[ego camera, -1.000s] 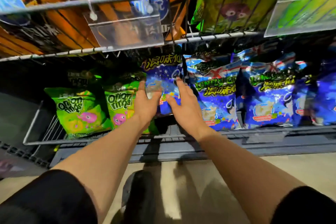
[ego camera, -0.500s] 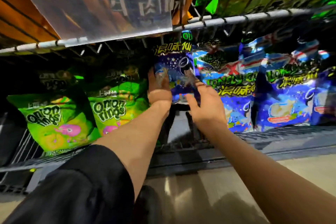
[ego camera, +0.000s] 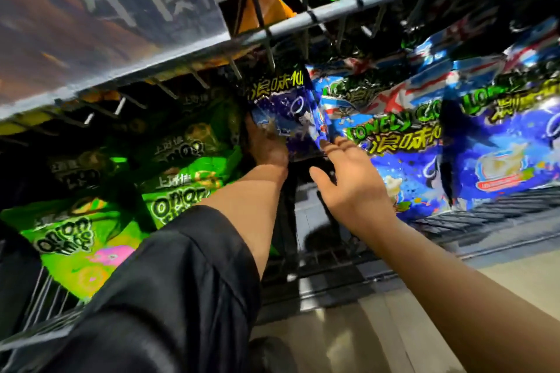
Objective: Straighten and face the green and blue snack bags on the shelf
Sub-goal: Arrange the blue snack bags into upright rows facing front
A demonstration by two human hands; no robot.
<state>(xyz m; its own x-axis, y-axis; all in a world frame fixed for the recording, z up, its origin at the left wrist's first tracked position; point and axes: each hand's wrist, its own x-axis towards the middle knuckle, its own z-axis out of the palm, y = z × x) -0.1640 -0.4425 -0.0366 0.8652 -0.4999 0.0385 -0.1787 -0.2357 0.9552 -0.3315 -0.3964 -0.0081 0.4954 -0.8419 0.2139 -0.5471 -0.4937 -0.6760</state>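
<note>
While the left hand [ego camera: 266, 145] reaches deep under the upper wire rack [ego camera: 348, 6] and grips the lower left side of a crinkly, glossy dark-blue bag [ego camera: 281, 109] standing upright at the back of the shelf [ego camera: 485, 221], the right hand [ego camera: 354, 185] lies open, straight fingertips [ego camera: 328, 147] touching that bag's lower right edge. Shiny blue bags [ego camera: 500, 154] with yellow-green lettering crowd in just to its right, and puffy bright-green bags [ego camera: 75, 245] lean to its left. A clear plastic label holder [ego camera: 106, 15] hangs from the rack above, and a black sleeve [ego camera: 169, 291] hides part of the green row.
</note>
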